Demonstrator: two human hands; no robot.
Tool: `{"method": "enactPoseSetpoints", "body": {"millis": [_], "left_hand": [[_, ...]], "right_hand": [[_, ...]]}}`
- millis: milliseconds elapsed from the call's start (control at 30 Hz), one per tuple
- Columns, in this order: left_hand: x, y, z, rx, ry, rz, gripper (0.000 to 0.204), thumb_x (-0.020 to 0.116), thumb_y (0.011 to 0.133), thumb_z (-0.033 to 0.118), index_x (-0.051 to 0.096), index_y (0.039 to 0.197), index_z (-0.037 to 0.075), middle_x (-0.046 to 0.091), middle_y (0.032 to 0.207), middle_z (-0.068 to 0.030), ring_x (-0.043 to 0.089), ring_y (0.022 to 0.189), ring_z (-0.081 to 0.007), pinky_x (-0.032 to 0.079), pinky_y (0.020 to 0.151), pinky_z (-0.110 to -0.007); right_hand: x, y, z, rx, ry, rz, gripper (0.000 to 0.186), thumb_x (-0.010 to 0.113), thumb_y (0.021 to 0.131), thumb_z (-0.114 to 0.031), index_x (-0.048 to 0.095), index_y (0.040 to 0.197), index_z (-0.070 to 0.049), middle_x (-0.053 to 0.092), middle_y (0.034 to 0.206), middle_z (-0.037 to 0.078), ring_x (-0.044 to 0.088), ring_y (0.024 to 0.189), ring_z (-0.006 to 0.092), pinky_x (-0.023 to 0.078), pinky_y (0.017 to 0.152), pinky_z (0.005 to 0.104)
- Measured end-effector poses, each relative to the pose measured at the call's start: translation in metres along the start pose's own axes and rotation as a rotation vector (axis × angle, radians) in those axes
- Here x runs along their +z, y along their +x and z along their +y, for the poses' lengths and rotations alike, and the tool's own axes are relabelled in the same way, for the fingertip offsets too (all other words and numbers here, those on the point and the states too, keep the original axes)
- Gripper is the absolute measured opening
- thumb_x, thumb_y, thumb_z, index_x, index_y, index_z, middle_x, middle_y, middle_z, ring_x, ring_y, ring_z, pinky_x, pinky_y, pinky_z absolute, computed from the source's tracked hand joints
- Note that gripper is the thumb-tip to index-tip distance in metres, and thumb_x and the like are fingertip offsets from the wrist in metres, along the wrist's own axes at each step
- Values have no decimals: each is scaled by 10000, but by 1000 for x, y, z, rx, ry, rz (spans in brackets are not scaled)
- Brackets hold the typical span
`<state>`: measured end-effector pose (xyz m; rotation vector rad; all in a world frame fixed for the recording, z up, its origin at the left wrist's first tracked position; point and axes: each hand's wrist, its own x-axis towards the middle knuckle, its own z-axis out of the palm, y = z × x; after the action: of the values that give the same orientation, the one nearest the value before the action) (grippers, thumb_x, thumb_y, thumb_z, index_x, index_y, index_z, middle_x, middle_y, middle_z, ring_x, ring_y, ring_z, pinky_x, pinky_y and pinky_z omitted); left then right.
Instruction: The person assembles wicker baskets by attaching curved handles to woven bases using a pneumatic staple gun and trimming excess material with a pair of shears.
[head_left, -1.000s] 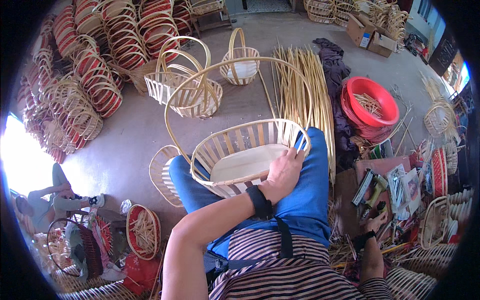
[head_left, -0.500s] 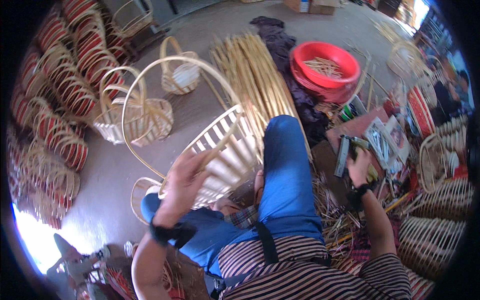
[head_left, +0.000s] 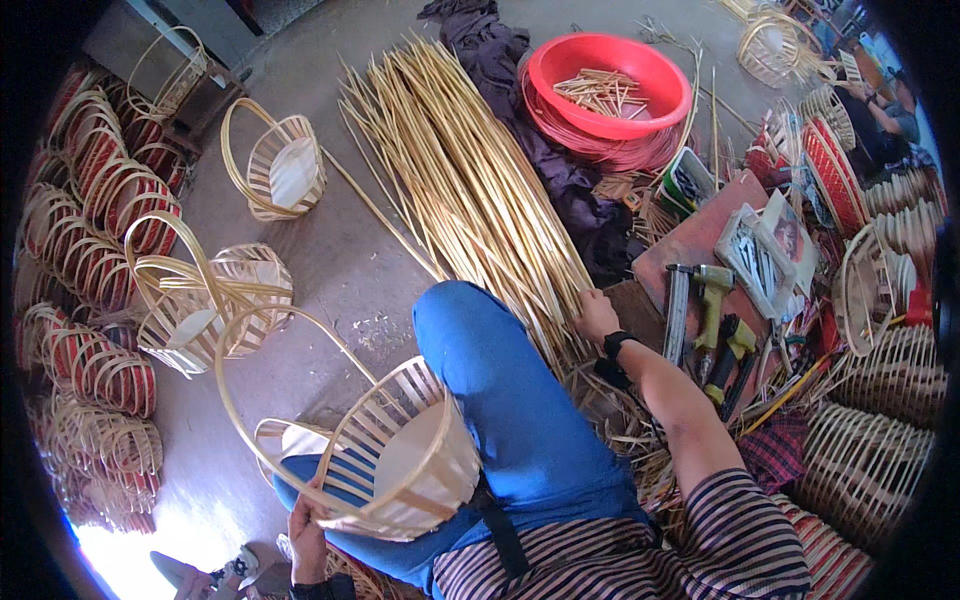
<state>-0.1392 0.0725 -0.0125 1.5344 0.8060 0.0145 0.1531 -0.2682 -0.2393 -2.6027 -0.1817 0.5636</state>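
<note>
A woven-strip basket [head_left: 455, 475] with a pale flat bottom and a tall hoop handle rests tilted across my lap. At its near left rim, my left hand [head_left: 308, 530] is closed on the edge. My right hand [head_left: 598, 315] is at the right edge of a long bundle of thin tan strips [head_left: 470, 190], its fingers bent against the strips; their tips are partly hidden. To the right of that hand lie a staple gun with a long silver magazine [head_left: 678, 310] and two yellow-green air tools, one of them a nail gun [head_left: 712, 285].
Finished baskets [head_left: 285, 170] stand on the floor at left, beside stacks of red-and-tan baskets [head_left: 120, 190]. A red basin [head_left: 610, 80] holds short sticks. An open box of metal pieces [head_left: 755, 262] lies on a reddish board. More baskets [head_left: 870, 400] crowd the right side.
My right hand has left the tools and moved left to the strip bundle. The basket has come down and nearer onto my lap, my left hand lower with it. The view has shifted.
</note>
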Motion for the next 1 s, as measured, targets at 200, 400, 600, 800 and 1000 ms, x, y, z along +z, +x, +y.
{"method": "enactPoseSetpoints", "body": {"millis": [200, 400, 600, 800, 1000], "left_hand": [[-35, -11, -22, -14, 44, -153, 372, 526, 776, 169, 463, 1117, 35, 491, 1056, -68, 404, 1027, -172, 195, 946, -323], [16, -15, 40, 45, 211, -108, 199, 352, 863, 137, 469, 760, 13, 421, 716, -34, 423, 898, -129, 270, 864, -238], [27, -15, 49, -68, 36, -37, 314, 375, 834, 104, 403, 521, 83, 403, 698, -26, 392, 932, -139, 254, 865, -253], [1, -21, 31, -14, 145, -130, 310, 416, 797, 74, 387, 489, 95, 405, 727, -24, 375, 965, -141, 284, 857, -253], [4, -21, 33, -17, 176, -120, 275, 431, 788, 72, 397, 515, 90, 410, 743, -29, 379, 970, -147, 288, 863, -263]], "right_hand": [[4, 10, 4, 135, 16, 133, 454, 546, 629, -55, 397, 1057, -37, 398, 1080, 180, 408, 965, 360, 377, 808, 408], [16, 17, 0, -285, -9, 269, 195, 441, 697, -26, 486, 887, -22, 485, 884, 173, 472, 833, 353, 407, 686, 409], [36, 12, -27, -24, -32, -191, 241, 465, 705, -85, 507, 941, -61, 493, 975, 161, 492, 872, 327, 412, 740, 393], [30, 13, -33, -48, -114, -272, 220, 496, 700, -142, 512, 904, -60, 481, 996, 159, 508, 892, 317, 436, 729, 389], [22, 17, -24, 74, -211, -242, 311, 478, 695, -86, 454, 1001, -38, 475, 978, 185, 523, 822, 338, 441, 695, 404]]}}
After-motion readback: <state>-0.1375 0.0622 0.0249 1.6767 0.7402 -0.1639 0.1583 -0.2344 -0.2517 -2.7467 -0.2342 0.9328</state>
